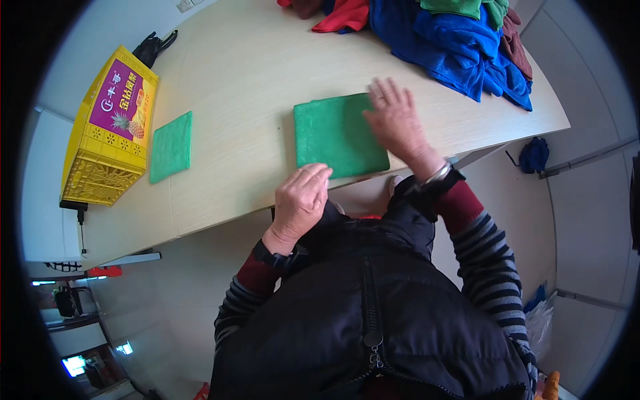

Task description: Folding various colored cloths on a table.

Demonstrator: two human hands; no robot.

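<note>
At the near edge of the desk (pixel 233 153), the left hand (pixel 302 202) has its fingers together at about 7 o'clock on a folded green cloth (pixel 333 137); whether it pinches it, I cannot tell. At 2 o'clock the right hand (pixel 398 120) is spread over the cloth's edge. Farther off, a second green cloth (pixel 172 148) lies toward 9 o'clock, beside a yellow plastic crate (pixel 105 175); a multicoloured cloth heap (pixel 447 50) lies toward 2.

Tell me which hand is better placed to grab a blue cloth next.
Probably your right hand, at the far right corner of the nearer green cloth: it's closer to the blue cloth than your left hand, near the opposite corner.
</note>
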